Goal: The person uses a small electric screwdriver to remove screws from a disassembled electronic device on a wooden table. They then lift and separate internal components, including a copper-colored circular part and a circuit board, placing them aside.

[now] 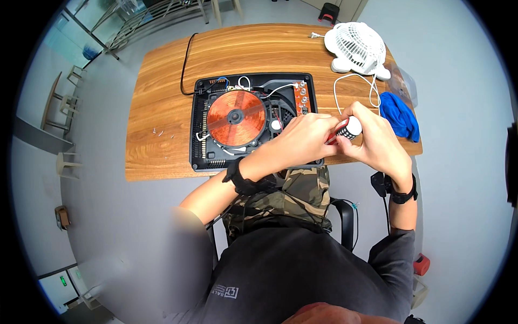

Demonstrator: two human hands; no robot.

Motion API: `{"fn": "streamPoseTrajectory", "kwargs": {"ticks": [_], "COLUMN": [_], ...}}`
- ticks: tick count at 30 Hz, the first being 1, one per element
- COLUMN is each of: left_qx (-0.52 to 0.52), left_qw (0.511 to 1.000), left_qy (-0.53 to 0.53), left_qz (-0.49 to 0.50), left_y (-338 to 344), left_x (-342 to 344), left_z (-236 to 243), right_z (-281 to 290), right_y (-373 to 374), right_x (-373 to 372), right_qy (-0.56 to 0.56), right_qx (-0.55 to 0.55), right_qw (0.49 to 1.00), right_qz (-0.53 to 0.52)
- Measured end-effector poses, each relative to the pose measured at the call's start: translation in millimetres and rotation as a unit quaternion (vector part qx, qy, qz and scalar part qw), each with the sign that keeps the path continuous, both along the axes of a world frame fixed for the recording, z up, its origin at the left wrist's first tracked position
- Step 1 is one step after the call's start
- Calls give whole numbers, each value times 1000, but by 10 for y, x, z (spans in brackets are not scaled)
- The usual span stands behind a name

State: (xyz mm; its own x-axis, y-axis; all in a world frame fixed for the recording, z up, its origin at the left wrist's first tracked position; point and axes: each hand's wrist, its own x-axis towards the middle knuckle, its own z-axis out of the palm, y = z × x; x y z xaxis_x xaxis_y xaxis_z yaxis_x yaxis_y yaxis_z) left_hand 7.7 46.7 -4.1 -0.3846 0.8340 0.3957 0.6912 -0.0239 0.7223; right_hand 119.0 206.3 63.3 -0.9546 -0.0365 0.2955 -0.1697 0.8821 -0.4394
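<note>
Both of my hands are raised over the table's front edge, to the right of an opened induction cooker. Between them is a small cylinder (354, 126) with a white round end, a black-and-white patterned side and a red part. My left hand (310, 132) pinches its red side, and my right hand (377, 137) curls its fingers and thumb around the white end. Fingers cover much of it. The cooker's black housing (193, 146) lies flat, showing its copper coil (221, 116) and an orange circuit board (302, 94). My left hand covers its near right part.
A white fan (359, 48) lies at the far right of the wooden table (156, 97), its white cord trailing toward me. Beside it are a clear plastic container (406, 83) and a blue cloth (398, 116). A black cable (186, 62) and small white scraps (156, 132) lie on the left.
</note>
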Motion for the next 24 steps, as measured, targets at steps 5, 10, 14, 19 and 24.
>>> {"fn": "streamPoseTrajectory", "kwargs": {"ticks": [5, 10, 14, 19, 24], "left_qx": [-7, 2, -66, -67, -61], "left_qw": [999, 1000, 997, 996, 998], "left_qy": [-30, 7, 21, 12, 22], "left_qz": [-27, 17, -42, -54, -17], "left_y": [-6, 87, -22, -24, 51], "left_x": [-27, 12, -17, -19, 29], "left_z": [7, 17, 118, 36, 92], "right_z": [52, 11, 16, 61, -57], "right_y": [29, 22, 46, 45, 99], "right_x": [9, 7, 55, 114, 116], "right_qy": [-13, -37, -42, -44, 61], "right_qx": [44, 51, -51, -50, 60], "right_qw": [999, 997, 996, 997, 996], "right_qz": [3, -36, 63, 40, -25]}}
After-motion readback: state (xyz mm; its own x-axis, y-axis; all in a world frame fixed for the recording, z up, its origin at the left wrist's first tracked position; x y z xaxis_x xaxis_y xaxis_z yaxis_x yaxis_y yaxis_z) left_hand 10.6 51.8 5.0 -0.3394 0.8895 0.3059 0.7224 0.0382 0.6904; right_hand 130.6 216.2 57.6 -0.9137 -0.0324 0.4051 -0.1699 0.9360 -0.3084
